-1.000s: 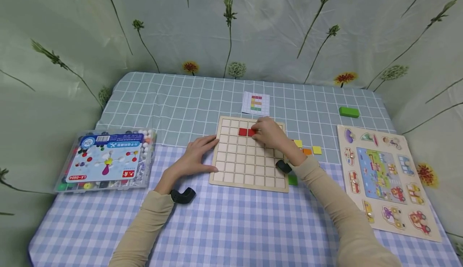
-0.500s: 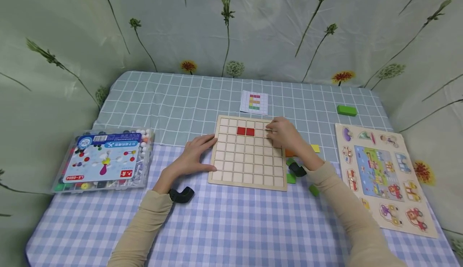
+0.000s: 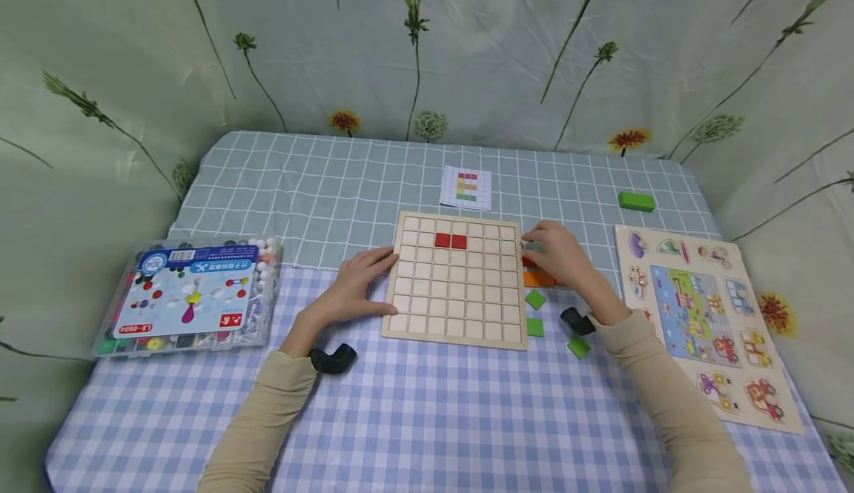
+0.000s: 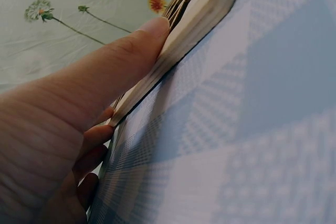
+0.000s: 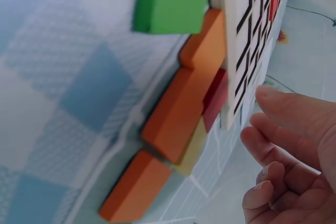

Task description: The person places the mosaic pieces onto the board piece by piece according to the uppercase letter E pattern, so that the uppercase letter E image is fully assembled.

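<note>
Grid board, 1, w/ 2 red tiles. My L hand touches its edge, R hand nr 3 green tiles; thumb & fingers apart on both.

The box label reads "LX-", digits unclear.
</note>
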`<state>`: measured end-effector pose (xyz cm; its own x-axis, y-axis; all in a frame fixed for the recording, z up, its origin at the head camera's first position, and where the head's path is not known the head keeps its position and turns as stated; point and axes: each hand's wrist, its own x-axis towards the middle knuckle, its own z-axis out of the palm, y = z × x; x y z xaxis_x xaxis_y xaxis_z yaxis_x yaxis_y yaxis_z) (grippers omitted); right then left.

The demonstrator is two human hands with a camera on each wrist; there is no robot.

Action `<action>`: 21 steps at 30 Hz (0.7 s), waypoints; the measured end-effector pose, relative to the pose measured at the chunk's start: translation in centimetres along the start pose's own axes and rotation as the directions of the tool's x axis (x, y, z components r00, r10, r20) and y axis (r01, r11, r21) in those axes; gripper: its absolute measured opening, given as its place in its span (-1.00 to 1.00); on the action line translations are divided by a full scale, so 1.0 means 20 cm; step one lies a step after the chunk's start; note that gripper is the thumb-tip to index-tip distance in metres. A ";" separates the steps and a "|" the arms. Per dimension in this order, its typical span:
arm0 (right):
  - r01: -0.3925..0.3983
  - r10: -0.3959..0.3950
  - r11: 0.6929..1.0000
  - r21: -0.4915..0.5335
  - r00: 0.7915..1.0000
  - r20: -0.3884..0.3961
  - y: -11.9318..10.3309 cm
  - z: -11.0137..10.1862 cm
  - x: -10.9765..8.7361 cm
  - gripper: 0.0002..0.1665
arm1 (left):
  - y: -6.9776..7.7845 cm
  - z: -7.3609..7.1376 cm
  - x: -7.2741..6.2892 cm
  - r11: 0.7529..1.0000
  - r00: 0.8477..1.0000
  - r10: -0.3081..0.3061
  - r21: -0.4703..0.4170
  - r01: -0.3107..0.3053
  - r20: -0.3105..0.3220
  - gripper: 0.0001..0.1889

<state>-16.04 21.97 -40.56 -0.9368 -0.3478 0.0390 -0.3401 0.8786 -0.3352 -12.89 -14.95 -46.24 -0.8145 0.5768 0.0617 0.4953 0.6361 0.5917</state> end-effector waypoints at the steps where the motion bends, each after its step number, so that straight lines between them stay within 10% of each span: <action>1: -0.001 0.001 1.000 0.005 1.000 -0.002 0.00 0.00 0.00 -0.68 | 0.00 0.00 0.00 1.000 1.000 -0.001 -0.001 0.001 -0.001 -0.02; 21: -0.022 0.022 1.000 -0.007 0.995 0.094 0.06 0.02 -0.06 -0.68 | 0.01 -0.01 0.00 1.000 1.000 0.002 -0.003 -0.002 -0.001 -0.03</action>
<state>-15.23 23.22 -41.39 -0.9322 -0.3573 -0.0570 -0.3202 0.8881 -0.3297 -12.78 -14.91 -46.00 -0.8138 0.5777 0.0632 0.4958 0.6334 0.5941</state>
